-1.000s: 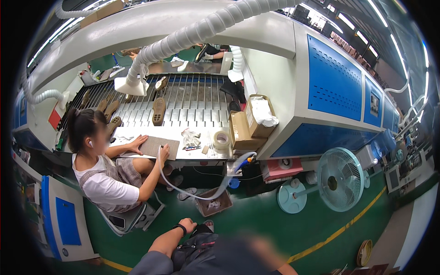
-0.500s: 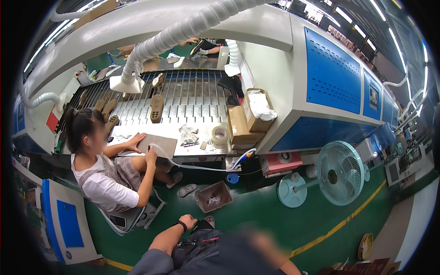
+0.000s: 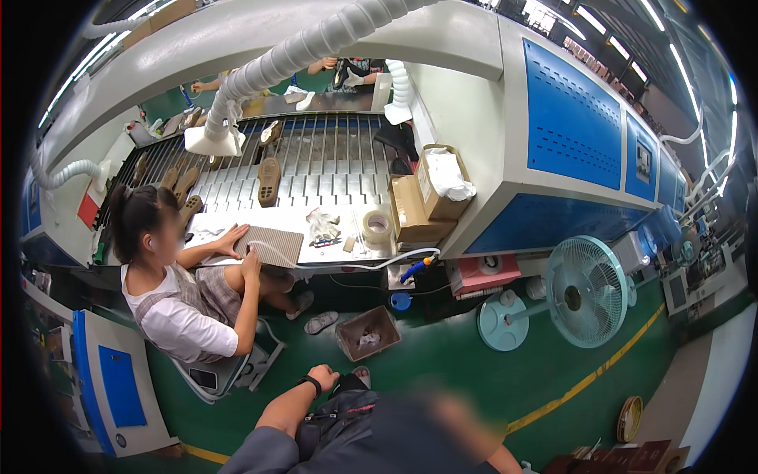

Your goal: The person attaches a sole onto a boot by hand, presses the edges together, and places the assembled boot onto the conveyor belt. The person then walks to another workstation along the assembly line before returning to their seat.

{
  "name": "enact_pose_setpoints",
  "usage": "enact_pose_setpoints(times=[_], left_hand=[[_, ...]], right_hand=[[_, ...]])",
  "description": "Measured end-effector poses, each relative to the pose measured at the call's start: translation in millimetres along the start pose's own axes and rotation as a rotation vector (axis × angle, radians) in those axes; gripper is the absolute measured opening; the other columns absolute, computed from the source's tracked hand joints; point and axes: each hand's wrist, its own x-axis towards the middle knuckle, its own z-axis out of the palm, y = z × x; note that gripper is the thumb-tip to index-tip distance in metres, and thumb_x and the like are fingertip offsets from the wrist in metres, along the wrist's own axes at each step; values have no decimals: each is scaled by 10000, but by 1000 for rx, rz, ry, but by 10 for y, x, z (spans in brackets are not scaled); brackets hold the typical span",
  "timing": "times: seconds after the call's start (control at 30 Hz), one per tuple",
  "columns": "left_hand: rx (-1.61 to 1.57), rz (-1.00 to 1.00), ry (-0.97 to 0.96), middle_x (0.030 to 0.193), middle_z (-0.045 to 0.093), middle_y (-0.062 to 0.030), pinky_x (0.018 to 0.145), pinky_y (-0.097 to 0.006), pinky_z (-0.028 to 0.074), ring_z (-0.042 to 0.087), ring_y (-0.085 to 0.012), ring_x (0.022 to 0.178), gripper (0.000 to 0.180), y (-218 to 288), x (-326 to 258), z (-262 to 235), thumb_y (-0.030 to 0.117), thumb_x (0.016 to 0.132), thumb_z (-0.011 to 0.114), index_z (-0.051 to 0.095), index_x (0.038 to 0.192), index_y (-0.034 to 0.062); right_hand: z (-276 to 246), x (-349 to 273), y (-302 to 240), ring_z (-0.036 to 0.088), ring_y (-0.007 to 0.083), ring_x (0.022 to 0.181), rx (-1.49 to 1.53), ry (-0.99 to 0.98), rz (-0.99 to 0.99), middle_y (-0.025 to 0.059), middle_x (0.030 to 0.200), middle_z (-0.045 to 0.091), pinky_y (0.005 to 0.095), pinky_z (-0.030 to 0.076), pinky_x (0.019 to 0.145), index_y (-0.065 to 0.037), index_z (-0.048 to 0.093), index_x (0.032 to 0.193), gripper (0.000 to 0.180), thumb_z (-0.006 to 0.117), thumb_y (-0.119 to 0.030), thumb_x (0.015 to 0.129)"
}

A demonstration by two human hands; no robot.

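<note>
left hand (image 3: 322,377) low centre, fingers curled, empty (unchanged) | right hand: hidden, cannot tell | box (image 3: 368,332) on floor now nearer

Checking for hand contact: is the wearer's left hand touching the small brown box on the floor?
Apart. The head view shows green floor between the left hand and the brown box.

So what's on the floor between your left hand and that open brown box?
Only bare green floor shows in the head view between the left hand and the brown box; a grey sandal lies off to the box's left.
</note>
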Motion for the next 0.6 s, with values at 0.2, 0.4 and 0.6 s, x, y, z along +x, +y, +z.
enact_pose_setpoints(times=[0.2, 0.4, 0.6], left_hand=[[1, -18, -17, 1171, 722, -225, 1025, -429, 514, 669, -358, 1163, 442, 22, -8, -24, 392, 912, 685, 734, 1146, 20], [7, -13, -21, 1177, 720, -227, 1024, -433, 512, 667, -359, 1167, 441, 58, -52, -49, 392, 917, 683, 734, 1150, 21], [-3, -16, -18, 1173, 720, -228, 1029, -432, 509, 667, -362, 1168, 443, 51, -60, -31, 393, 920, 681, 734, 1152, 18]], right_hand=[[-19, 5, -19, 725, 347, 963, -6, -8, -15, 149, 949, 763, 459, 564, 879, -115, 786, 919, 319, 687, -405, 830], [-25, -20, -28, 733, 332, 916, -17, 10, -23, 147, 926, 765, 444, 564, 855, -82, 788, 940, 321, 724, -380, 837], [-10, 2, 8, 723, 345, 974, -21, -20, -11, 145, 973, 764, 454, 558, 892, -120, 785, 933, 322, 689, -412, 834]])
